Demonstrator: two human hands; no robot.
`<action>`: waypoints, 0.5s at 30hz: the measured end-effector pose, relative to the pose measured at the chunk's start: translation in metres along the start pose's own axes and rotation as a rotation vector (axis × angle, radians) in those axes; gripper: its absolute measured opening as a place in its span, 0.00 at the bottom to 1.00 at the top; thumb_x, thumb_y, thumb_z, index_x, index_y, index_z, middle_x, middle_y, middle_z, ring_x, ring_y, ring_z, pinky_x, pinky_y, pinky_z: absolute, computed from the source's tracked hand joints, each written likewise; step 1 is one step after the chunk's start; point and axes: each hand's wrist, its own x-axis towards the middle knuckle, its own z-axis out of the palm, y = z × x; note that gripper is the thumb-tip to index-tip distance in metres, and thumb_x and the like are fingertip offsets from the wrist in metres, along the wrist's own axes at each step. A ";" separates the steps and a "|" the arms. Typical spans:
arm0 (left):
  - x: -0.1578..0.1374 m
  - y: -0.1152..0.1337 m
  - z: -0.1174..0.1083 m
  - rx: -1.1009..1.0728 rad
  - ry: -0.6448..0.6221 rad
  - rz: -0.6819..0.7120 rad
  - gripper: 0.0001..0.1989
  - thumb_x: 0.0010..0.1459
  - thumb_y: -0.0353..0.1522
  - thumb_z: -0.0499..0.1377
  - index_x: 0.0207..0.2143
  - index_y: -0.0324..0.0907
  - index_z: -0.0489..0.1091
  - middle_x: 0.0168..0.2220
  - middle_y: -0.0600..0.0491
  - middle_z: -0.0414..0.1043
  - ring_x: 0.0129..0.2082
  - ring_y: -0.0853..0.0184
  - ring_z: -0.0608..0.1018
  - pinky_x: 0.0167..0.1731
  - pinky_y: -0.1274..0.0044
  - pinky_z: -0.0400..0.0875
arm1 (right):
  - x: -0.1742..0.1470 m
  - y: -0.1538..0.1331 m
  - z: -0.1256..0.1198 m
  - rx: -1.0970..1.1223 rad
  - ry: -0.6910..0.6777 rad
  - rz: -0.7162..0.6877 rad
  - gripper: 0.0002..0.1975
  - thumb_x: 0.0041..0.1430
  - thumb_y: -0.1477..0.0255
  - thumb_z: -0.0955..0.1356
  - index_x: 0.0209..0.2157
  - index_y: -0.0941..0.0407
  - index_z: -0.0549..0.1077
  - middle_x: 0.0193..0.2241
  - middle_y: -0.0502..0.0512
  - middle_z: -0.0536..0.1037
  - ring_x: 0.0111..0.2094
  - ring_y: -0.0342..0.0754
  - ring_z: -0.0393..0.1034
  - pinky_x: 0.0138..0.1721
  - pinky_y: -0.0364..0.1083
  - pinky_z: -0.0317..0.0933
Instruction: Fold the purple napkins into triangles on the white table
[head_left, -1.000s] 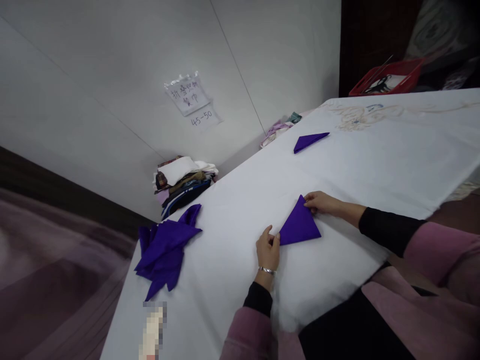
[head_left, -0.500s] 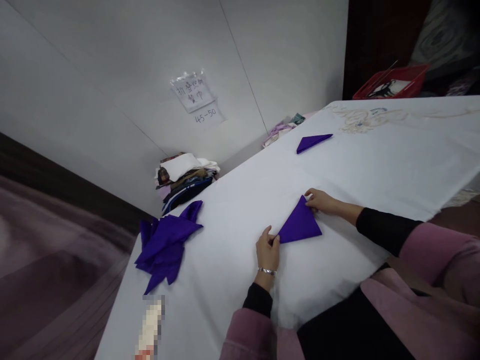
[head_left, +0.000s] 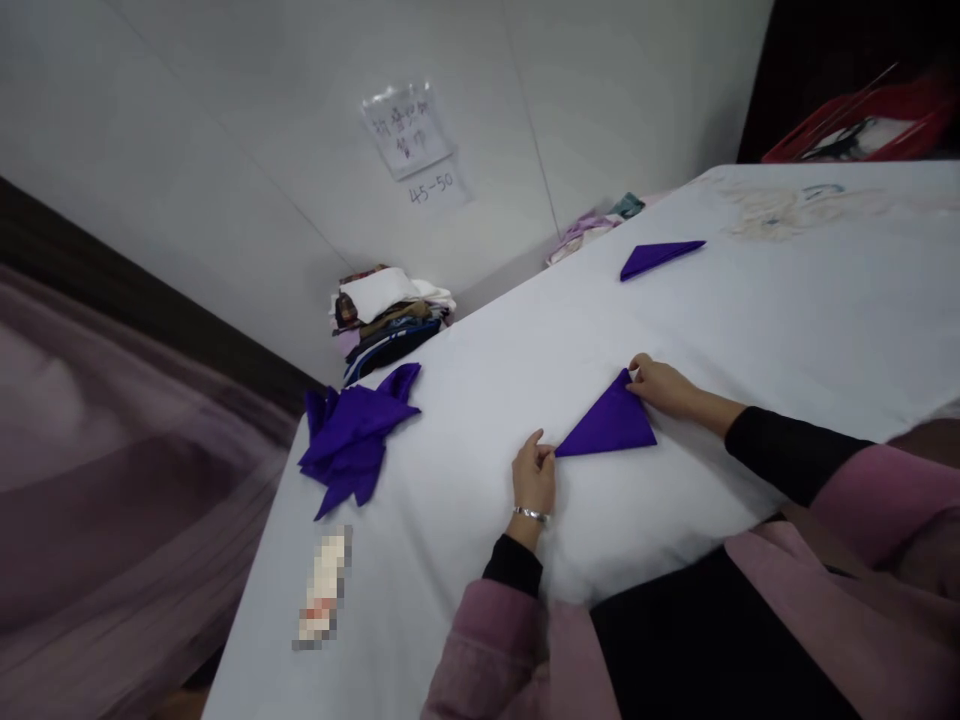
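Observation:
A purple cloth napkin [head_left: 613, 420], folded into a triangle, lies on the white-covered table [head_left: 480, 400] in front of me. My left hand [head_left: 534, 478], with a silver bracelet on the wrist, pinches its left corner between thumb and fingers. At the top corner, my right hand [head_left: 664, 388] grips the cloth with the fingertips. Farther back lies a second folded purple napkin [head_left: 660, 258], narrow and flat. On the left is a loose heap of unfolded purple napkins [head_left: 356, 435], spread in points.
Stacked folded clothes [head_left: 390, 320] stand by the wall at the table's far edge, with more pastel cloths [head_left: 589, 235] farther right. A pixelated pale object [head_left: 326, 585] lies at the near left. A red basket [head_left: 870, 125] is beyond the table's far right end.
My view has shifted, so the table appears higher and farther right. Both hands keep hold of the napkin. They are slightly farther apart, and its left corner looks more drawn out.

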 end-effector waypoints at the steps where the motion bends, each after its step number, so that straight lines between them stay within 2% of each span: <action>1: -0.001 0.000 -0.001 0.003 -0.012 0.023 0.21 0.54 0.25 0.55 0.51 0.44 0.67 0.34 0.57 0.77 0.37 0.70 0.77 0.43 0.75 0.70 | 0.001 0.002 0.001 -0.003 0.007 -0.007 0.16 0.54 0.70 0.66 0.45 0.56 0.63 0.34 0.56 0.76 0.34 0.50 0.69 0.32 0.45 0.58; 3: -0.002 0.001 -0.005 0.006 -0.045 0.084 0.21 0.55 0.23 0.54 0.52 0.42 0.66 0.35 0.55 0.77 0.38 0.69 0.76 0.44 0.74 0.69 | 0.002 0.005 0.002 -0.002 0.021 -0.022 0.17 0.54 0.68 0.66 0.45 0.56 0.63 0.33 0.56 0.76 0.33 0.50 0.69 0.32 0.46 0.58; 10: -0.008 0.012 -0.018 0.114 0.037 0.073 0.16 0.57 0.26 0.56 0.49 0.40 0.68 0.39 0.51 0.76 0.42 0.67 0.72 0.43 0.74 0.68 | 0.002 0.010 0.003 0.007 0.044 -0.033 0.14 0.53 0.68 0.68 0.41 0.54 0.64 0.31 0.54 0.76 0.32 0.50 0.69 0.31 0.46 0.58; 12: -0.012 0.020 -0.017 0.188 0.023 0.170 0.13 0.58 0.26 0.57 0.46 0.41 0.70 0.40 0.51 0.76 0.44 0.66 0.72 0.46 0.72 0.66 | 0.001 0.010 0.002 0.002 0.049 -0.053 0.12 0.53 0.68 0.67 0.40 0.54 0.64 0.32 0.54 0.76 0.31 0.49 0.68 0.31 0.46 0.58; 15: -0.014 0.041 -0.006 0.290 -0.045 0.399 0.10 0.58 0.28 0.57 0.44 0.42 0.71 0.43 0.52 0.75 0.46 0.66 0.71 0.51 0.71 0.63 | 0.001 0.010 0.003 -0.012 0.041 -0.091 0.08 0.54 0.68 0.67 0.37 0.53 0.66 0.31 0.54 0.75 0.31 0.49 0.68 0.30 0.46 0.57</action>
